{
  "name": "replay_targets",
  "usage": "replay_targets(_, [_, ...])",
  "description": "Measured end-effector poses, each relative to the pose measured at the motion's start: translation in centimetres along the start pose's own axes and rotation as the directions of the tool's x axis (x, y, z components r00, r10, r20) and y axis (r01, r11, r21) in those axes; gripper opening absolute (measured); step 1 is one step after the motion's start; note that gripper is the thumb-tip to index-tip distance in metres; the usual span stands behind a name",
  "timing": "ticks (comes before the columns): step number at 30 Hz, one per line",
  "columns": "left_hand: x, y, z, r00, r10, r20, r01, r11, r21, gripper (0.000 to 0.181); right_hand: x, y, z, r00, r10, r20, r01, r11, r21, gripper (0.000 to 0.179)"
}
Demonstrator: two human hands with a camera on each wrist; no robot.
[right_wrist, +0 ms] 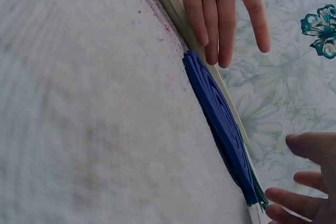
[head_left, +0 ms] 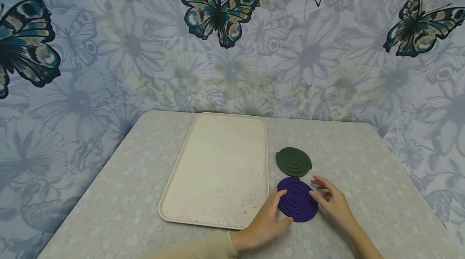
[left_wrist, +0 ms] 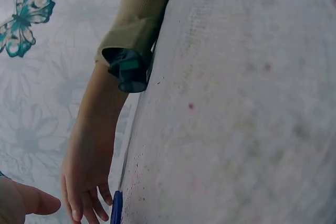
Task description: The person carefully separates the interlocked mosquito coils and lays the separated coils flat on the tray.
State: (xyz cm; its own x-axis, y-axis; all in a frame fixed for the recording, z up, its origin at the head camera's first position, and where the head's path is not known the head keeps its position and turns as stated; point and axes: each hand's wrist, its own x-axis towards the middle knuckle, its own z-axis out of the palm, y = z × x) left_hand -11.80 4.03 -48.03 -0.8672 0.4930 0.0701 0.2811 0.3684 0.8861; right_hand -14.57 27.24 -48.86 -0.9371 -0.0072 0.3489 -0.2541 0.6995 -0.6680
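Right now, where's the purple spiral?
In the head view, the purple spiral lies between left hand and right hand, right of the cream tray, below the green spiral.

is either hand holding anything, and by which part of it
Nothing is held: the purple coil lies flat on the table between the left hand and right hand, neither gripping its edge.

this looks like a room in a home. pale blue-grey flowered wall covering with teal butterflies (head_left: 232, 77) spans ten to two o'clock; a pale grey mottled tabletop (head_left: 123, 206) sits at six.
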Motion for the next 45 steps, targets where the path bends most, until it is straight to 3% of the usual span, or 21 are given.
replay_targets(4, [-0.7,0.3,1.0,0.999,-0.048,-0.007,0.048,0.998,-0.037,0.066,-0.2,0.4,0.1,0.998,0.052,0.024,-0.052,0.999,0.001,0.046])
replay_targets(8, [-1.4,0.4,1.9,0.997,-0.071,0.007,0.072,0.993,-0.090,0.069,-0.2,0.7,0.2,0.999,0.035,0.027,-0.036,0.999,0.026,0.042])
replay_targets(12, [-1.5,0.1,2.6,0.998,-0.063,-0.019,0.060,0.990,-0.124,0.071,-0.4,1.1,0.3,0.999,0.026,0.026,-0.027,0.998,0.061,0.041])
replay_targets(18, [-1.3,-0.2,2.8,0.996,-0.032,-0.081,0.019,0.988,-0.156,0.069,-0.6,1.5,0.2,0.996,0.057,0.075,-0.071,0.976,0.205,0.040])
replay_targets(23, [-1.2,-0.2,2.8,0.996,-0.009,-0.088,-0.016,0.962,-0.272,0.066,-0.6,1.6,-0.1,0.983,0.094,0.160,-0.151,0.909,0.390,0.046])
replay_targets(27, [-1.2,-0.2,2.7,0.996,-0.013,-0.084,-0.018,0.933,-0.359,0.064,-0.6,1.5,-0.3,0.970,0.116,0.215,-0.207,0.859,0.468,0.052])
replay_targets(31, [-1.2,-0.1,2.6,0.995,-0.025,-0.098,-0.012,0.932,-0.362,0.061,-0.5,1.4,-0.4,0.962,0.157,0.225,-0.250,0.837,0.486,0.055])
replay_targets(37, [-0.8,0.5,1.9,0.989,-0.032,-0.145,-0.030,0.913,-0.406,0.054,-0.4,1.2,-0.5,0.960,0.191,0.204,-0.276,0.767,0.579,0.048])
replay_targets(42, [0.2,0.9,0.4,0.970,-0.022,-0.240,-0.096,0.879,-0.468,0.046,0.2,-0.3,-0.9,0.953,0.230,0.196,-0.302,0.708,0.639,0.045])
replay_targets(45, [1.4,1.0,-1.0,0.948,-0.034,-0.316,-0.118,0.885,-0.451,0.042,1.2,-1.9,-1.0,0.942,0.275,0.193,-0.332,0.663,0.671,0.050])
